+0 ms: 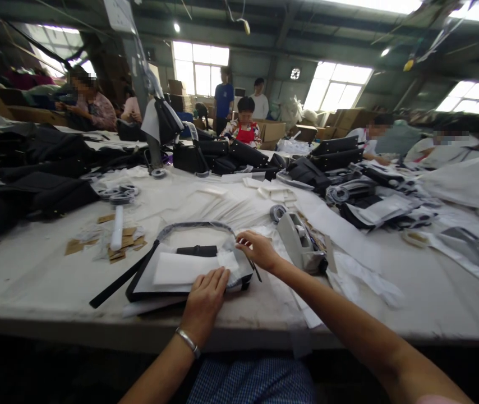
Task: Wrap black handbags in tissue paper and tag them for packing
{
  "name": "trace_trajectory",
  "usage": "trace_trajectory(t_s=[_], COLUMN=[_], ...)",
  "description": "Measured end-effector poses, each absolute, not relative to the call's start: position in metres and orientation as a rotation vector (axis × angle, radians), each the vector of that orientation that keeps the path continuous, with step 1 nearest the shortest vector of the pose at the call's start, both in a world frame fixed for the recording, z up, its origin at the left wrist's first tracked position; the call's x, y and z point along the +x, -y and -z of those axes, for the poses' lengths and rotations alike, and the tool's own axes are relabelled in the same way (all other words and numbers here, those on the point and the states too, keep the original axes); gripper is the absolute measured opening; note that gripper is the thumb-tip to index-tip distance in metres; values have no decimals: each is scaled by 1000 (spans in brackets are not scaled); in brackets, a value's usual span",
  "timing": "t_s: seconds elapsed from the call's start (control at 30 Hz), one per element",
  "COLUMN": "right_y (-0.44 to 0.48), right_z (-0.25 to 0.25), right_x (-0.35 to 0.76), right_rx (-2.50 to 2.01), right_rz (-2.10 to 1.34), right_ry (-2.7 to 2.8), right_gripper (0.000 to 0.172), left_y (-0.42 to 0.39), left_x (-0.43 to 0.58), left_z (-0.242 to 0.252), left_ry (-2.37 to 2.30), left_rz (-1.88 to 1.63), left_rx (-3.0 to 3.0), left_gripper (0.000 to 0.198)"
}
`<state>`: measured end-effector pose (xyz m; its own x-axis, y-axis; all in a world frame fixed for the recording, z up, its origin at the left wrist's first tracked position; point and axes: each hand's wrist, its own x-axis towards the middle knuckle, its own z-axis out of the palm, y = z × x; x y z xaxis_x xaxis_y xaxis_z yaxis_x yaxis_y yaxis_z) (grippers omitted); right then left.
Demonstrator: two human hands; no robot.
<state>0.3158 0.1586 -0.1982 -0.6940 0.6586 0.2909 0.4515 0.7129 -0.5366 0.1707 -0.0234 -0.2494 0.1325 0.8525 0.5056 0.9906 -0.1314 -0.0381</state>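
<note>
Black bag: lies flat at the near edge of the work table, directly in front of the person; its grey loop handle arcs over the far side.
White sheet: spread over the bag's face, covering most of it; its right corner is bunched up.
Left hand: flat, fingers spread and extended, pressing down on the sheet's near edge — nothing is enclosed in it.
Right hand: narrow pinch, thumb against fingertips, apparently closed on the sheet's bunched right corner at the bag's far right edge.
Black strap: runs from the bag's left side toward the table edge, loose.
Tape dispenser: just beside the right wrist, on the right.
Cardboard tags: scattered well left of the bag, with a white tube lying across them.
Background: other people sit at the far side among piles of black bags.
Risk – tear: the sheet looks thin; a hard pull at the pinched corner against the left palm's hold could rip it.
Risk – slip: the bag sits near the table edge, so lighter palm pressure could let it slide off.
Risk – snag: the right forearm could knock the dispenser.
</note>
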Motion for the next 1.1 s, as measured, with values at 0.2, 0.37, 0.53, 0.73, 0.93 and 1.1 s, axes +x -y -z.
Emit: trace_trajectory(t_s=[0.2,0.37,0.53,0.73,0.93,1.1], right_y=[-180,-214,-235,-234,-192,-124], right_z=[167,163,162,145,123,136], right_x=[453,496,480,471,498,531], right_rx=[-1325,-1637,-1713,-1674,-1609,-1580], right_rz=[-619,-956,-1374,-1510,-1471,-1344], right_ry=[1902,1666,1451,1271,1192,1221], right_gripper=[11,26,26,20,16,26], left_y=[22,21,22,23,22,22], left_x=[167,166,167,168,167,166], left_z=[258,258,254,254,255,258], left_ry=[1725,1704,1701,1708,1693,1688], left_rz=[602,599,627,632,629,669], left_rx=[-2053,-2058,-2070,-2068,-2073,-2073], left_gripper=[46,44,42,41,41,41])
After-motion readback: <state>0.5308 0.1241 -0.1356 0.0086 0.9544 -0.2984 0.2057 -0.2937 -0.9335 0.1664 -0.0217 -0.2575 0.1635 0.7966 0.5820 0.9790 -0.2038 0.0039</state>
